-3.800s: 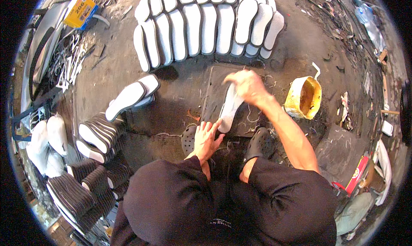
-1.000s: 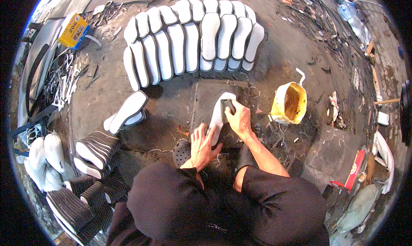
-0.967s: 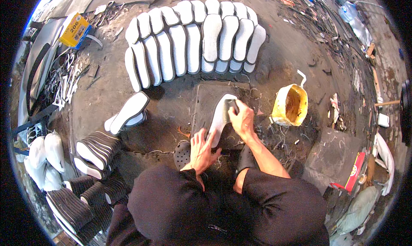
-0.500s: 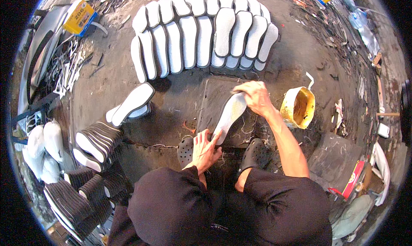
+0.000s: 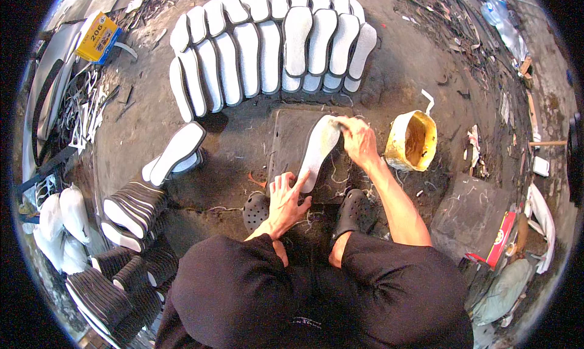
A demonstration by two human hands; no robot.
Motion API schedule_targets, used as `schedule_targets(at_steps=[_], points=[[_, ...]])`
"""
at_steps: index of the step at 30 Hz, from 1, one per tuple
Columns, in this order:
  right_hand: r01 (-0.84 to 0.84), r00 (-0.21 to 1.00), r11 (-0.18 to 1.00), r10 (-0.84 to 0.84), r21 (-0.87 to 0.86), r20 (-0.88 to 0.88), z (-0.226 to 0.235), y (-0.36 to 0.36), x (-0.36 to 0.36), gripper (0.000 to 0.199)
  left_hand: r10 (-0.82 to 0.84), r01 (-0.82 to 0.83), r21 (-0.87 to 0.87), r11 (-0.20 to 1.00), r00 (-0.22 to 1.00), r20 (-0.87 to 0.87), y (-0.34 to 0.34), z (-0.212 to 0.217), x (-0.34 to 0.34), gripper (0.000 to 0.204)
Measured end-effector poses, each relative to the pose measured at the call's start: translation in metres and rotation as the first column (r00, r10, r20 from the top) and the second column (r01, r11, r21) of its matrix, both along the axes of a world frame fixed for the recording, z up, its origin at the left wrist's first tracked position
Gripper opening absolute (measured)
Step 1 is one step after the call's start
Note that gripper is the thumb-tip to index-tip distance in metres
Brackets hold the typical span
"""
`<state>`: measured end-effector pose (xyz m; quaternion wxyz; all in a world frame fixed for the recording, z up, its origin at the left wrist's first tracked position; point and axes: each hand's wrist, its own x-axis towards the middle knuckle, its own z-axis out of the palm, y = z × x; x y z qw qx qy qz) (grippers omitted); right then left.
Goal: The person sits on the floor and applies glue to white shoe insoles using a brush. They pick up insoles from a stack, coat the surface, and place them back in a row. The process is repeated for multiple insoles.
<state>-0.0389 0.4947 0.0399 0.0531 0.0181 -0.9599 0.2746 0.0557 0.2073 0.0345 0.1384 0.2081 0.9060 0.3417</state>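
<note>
A white sole with a dark edge (image 5: 320, 147) lies slantwise on a dark flat board (image 5: 286, 127) on the ground in front of me. At its near, narrow end rests my left hand (image 5: 287, 202), fingers apart, a fingertip touching the sole. My right hand (image 5: 361, 143) is bent over the right side of the wide far end, its fingers drawn together. Whatever those fingers hold, if anything, is hidden. To the right stands a yellow tub (image 5: 412, 143), open at the top, with yellowish stains inside and a pale strip sticking up behind it.
Overlapping white soles (image 5: 246, 57) lie in curved rows beyond the board. At left are a few loose soles (image 5: 177, 154) and stacked dark-edged soles (image 5: 134, 206). My shoes (image 5: 354, 212) flank the board's near edge. A red box (image 5: 500, 239) sits at right; a yellow-blue box (image 5: 97, 37) far left.
My right hand has shifted rightward over the sole's far end, so more of that end shows. My left hand keeps its place. The whole view has shifted slightly.
</note>
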Motion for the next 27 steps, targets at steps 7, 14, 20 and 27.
schedule_targets(at_steps=[7, 14, 20, 27], points=[[-0.269, 0.955, 0.958, 0.278, -0.095, 0.101, 0.004, -0.088, 0.136, 0.038, -0.027, 0.03, 0.035, 0.999, 0.997, -0.065, -0.027, -0.02, -0.004, 0.077], [0.317, 0.946, 0.937, -0.323, -0.15, -0.016, 0.011, -0.037, 0.032, 0.04, 0.024, -0.024, 0.004, 1.0, 0.995, -0.097, -0.007, -0.018, 0.001, 0.083], [-0.209, 0.973, 0.971, 0.194, 0.118, 0.123, -0.003, -0.03, -0.05, 0.035, 0.066, -0.063, 0.025, 0.998, 0.991, -0.119, -0.001, -0.024, 0.006, 0.083], [-0.275, 0.961, 0.944, 0.272, 0.18, 0.045, 0.015, -0.022, -0.05, 0.033, 0.083, -0.082, 0.012, 0.997, 0.992, -0.093, -0.01, -0.019, 0.011, 0.077]])
